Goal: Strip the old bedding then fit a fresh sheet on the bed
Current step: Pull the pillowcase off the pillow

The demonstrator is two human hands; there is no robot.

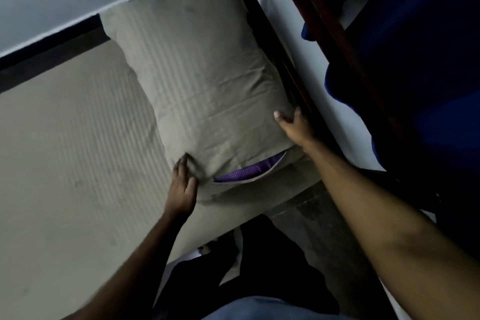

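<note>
Pillow (197, 80) at bed's far right end, on the striped sheet (78, 143), looks soft and light; left hand (183, 184) pinches its near corner, right hand (294, 125) clasps the right edge — good holds, fabric may slip.

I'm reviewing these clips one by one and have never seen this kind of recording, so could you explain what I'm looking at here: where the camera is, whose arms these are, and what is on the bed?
There is no machine here. A person wears one wide-angle camera on the head, so you look down along their own two bare arms. The beige striped sheet covers the bed, and a pillow in a matching beige case lies on it near the dark bed frame. The left hand pinches the case's fabric at its near corner. The right hand grips the pillow's near right corner. At the case's open end a purple dotted inner cover shows. Blue fabric hangs at the right.
</note>
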